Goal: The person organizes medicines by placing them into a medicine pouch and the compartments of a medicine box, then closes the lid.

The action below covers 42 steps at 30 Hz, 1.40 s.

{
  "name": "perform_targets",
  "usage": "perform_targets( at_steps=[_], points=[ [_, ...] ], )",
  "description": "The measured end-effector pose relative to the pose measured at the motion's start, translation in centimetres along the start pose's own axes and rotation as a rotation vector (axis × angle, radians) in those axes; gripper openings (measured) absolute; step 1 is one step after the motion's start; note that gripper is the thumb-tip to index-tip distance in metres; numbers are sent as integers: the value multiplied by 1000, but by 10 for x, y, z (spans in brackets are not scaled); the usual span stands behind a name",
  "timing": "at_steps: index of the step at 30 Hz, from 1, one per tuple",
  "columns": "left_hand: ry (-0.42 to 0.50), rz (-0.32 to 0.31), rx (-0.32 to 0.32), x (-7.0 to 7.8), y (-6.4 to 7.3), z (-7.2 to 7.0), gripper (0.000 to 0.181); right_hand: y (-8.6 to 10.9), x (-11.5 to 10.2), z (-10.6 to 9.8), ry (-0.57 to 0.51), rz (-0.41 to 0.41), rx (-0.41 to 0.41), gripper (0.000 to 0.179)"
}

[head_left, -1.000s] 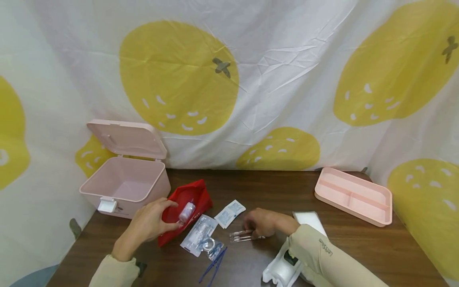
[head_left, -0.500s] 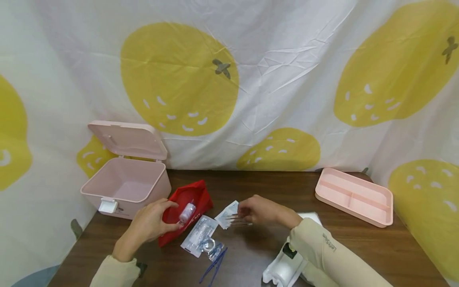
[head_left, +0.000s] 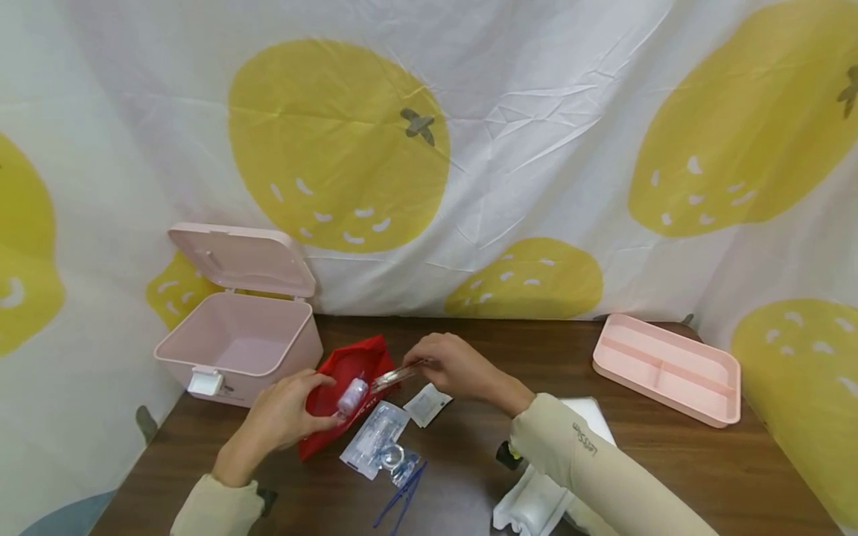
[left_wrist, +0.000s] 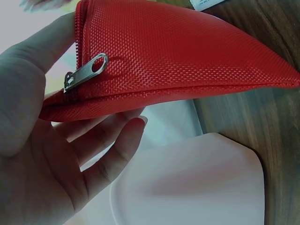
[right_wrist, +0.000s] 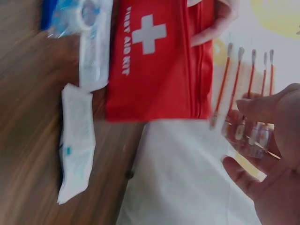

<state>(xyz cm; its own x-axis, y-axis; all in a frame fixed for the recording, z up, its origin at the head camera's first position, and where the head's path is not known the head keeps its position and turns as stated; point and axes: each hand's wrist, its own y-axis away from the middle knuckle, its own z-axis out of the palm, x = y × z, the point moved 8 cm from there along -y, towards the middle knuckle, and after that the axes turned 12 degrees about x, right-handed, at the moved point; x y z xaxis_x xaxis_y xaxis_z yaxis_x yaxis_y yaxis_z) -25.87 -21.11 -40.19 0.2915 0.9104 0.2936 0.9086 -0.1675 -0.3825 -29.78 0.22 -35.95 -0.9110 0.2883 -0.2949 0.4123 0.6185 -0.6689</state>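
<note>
Fingers of the right hand (head_left: 450,365) pinch slim clear-plastic swabs (head_left: 395,377) with red-brown stems.
From there the swabs' long axis slants leftward to the open red fabric zip pouch (right_wrist: 161,70), contact unclear; the left hand (head_left: 288,404), farther from the swabs, grips the pouch's mouth. Beyond, an open pink plastic box (head_left: 304,353) stands on the brown wooden counter (head_left: 523,350).

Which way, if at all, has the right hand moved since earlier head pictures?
Yes: the right hand moved left and forward, nearer the open pink box.
</note>
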Motion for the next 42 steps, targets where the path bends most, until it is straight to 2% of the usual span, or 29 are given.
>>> perform_targets(
  at_steps=[6,12,20,28,42],
  points=[
    [2,25,21,1,1,0,53,-23,-17,14,2,-63,55,16],
    [10,23,12,1,0,0,54,-35,-22,34,44,-36,-26,16],
    [6,16,-9,-1,0,2,56,-37,-21,53,89,0,-111,17],
    [-3,14,-5,-3,0,1,57,-39,-23,69,91,-37,-151,18],
    [-6,3,-20,-6,2,-1,60,-41,-25,93,182,-99,-222,21]
  ],
)
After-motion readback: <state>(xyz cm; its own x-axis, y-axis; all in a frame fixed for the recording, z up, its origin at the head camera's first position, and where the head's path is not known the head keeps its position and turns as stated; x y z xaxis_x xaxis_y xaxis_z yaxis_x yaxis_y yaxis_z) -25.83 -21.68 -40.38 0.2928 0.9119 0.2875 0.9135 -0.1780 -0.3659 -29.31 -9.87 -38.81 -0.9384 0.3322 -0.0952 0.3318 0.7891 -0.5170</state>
